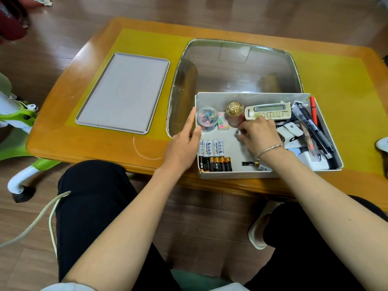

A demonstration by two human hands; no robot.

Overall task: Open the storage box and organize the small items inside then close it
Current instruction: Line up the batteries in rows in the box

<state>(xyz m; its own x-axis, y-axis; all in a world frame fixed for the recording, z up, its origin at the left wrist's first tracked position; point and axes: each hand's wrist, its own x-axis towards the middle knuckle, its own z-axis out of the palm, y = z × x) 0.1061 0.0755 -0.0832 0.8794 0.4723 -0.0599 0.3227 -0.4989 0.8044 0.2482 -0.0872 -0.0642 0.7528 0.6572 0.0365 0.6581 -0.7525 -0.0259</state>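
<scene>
White storage box [252, 174] sits at near table edge, lid [123, 92] parked left of box, so we work inside freely. Left hand [184, 143], fingers straight, braces box's left wall. Right hand [259, 133], fingers curled over box floor; whether it holds anything, we cannot tell. Batteries [214, 155] ranked along left wall: sorting underway, we judge.

left hand [183, 144]: bare, no ring or watch in view
right hand [259, 133]: bare
right wrist: thin silver bangle [270, 149] just behind the hand
forearms: both bare from the wrists back toward the elbows
upper sleeves: pale, whitish cloth [69, 286] at the picture's bottom edge, far back from the hands
legs: black trousers [94, 206] on both thighs
foot: pale slipper [259, 234] under the right forearm
</scene>
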